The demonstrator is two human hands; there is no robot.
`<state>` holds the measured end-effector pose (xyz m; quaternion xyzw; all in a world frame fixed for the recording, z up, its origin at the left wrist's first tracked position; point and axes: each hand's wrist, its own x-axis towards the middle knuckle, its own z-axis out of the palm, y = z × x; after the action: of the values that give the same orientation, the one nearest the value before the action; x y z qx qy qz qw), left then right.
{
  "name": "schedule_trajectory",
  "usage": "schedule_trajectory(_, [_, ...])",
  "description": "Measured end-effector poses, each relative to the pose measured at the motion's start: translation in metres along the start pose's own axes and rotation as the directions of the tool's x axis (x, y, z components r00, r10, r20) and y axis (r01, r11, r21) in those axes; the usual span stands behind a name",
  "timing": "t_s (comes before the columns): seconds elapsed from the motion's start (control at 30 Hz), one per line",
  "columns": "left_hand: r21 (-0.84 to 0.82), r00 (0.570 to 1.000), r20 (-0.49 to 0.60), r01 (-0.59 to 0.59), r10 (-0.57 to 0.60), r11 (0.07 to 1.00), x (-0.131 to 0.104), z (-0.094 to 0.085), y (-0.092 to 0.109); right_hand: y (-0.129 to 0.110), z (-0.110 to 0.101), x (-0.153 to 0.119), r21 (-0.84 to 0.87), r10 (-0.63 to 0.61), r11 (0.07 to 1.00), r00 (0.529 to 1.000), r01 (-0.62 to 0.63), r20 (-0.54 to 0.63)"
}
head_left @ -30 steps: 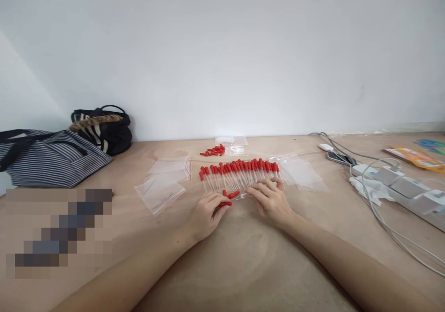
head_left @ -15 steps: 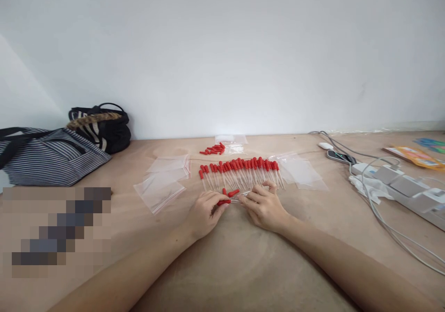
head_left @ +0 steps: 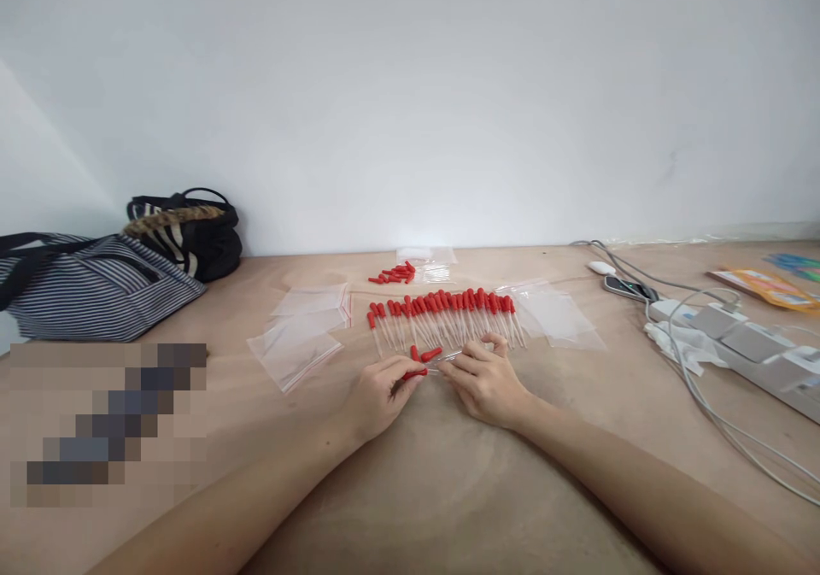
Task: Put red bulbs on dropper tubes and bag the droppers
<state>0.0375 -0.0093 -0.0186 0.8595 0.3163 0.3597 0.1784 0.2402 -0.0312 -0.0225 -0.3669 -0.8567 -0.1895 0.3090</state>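
Note:
My left hand (head_left: 383,394) pinches a red rubber dropper bulb (head_left: 416,373) between thumb and fingers. Facing it, my right hand (head_left: 483,380) is closed on thin clear glass tubes (head_left: 442,363), one of them pointing at the bulb's mouth. Whether the tube has entered the bulb is too small to tell. Two loose red bulbs (head_left: 431,354) lie on the table just beyond my fingertips. Behind them is a long row of droppers (head_left: 442,306), red bulbs away from me and clear tubes towards me.
More red bulbs (head_left: 395,274) and clear tubes (head_left: 436,272) lie farther back. Plastic zip bags (head_left: 298,344) are at the left, others (head_left: 557,319) at the right. A power strip (head_left: 762,344) with cables stands far right; a striped bag (head_left: 96,289) sits at the left.
Almost nothing differs. Both hands hold nearly the same place, and the bulb in my left hand is turned very slightly.

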Motion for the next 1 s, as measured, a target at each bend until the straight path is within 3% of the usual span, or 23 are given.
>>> schedule_trajectory(0.37, [-0.069, 0.997, -0.050, 0.049, -0.053, 0.996, -0.004, 0.004, -0.001, -0.003, -0.003, 0.003, 0.072, -0.026, 0.997, 0.998, 0.030, -0.055])
schedule_trajectory(0.63, [-0.192, 0.989, -0.006, 0.141, -0.145, 0.971, -0.005, 0.005, -0.001, -0.004, -0.004, 0.004, 0.054, -0.095, 0.993, 0.991, 0.101, -0.099])
schedule_trajectory(0.87, [-0.206, 0.989, 0.002, 0.148, -0.151, 0.967, -0.005, 0.009, -0.003, -0.008, 0.000, 0.009, 0.139, -0.074, 0.987, 0.994, 0.084, -0.077])
schedule_trajectory(1.0, [-0.290, 0.962, 0.066, 0.273, -0.265, 0.917, -0.001, 0.004, -0.001, -0.008, -0.001, 0.011, 0.198, 0.015, 0.980, 0.995, 0.005, -0.099])
